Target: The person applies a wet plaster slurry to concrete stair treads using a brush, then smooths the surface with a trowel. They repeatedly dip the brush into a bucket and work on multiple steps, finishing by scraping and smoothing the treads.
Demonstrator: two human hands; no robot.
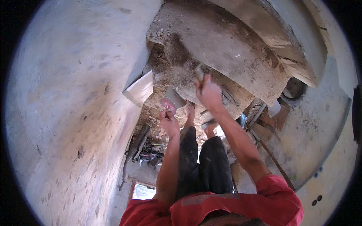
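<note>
My left hand (pixel 169 122) is pinched at the lower edge of a small pink-red piece (pixel 168 104), whose kind I cannot make out. A flat grey slab-like piece (pixel 175 98) lies right behind it, and I cannot tell whether the two are joined. Farther up and to the right, my right hand (pixel 209 92) is closed round a short tool with a pale end (pixel 200 71), smeared by motion. That tool is above the edge of a dusty stone-like ledge (pixel 230 45). My bare feet (pixel 189 110) are on the dirt below, between my hands.
A pale square tile-like piece (pixel 140 89) leans by the rough wall (pixel 75 94) on the left. Sticks of wood (pixel 138 141) and dark scraps (pixel 151 156) lie near my left forearm. At the right are a round dark container (pixel 295 89) and a long thin rod (pixel 273 158).
</note>
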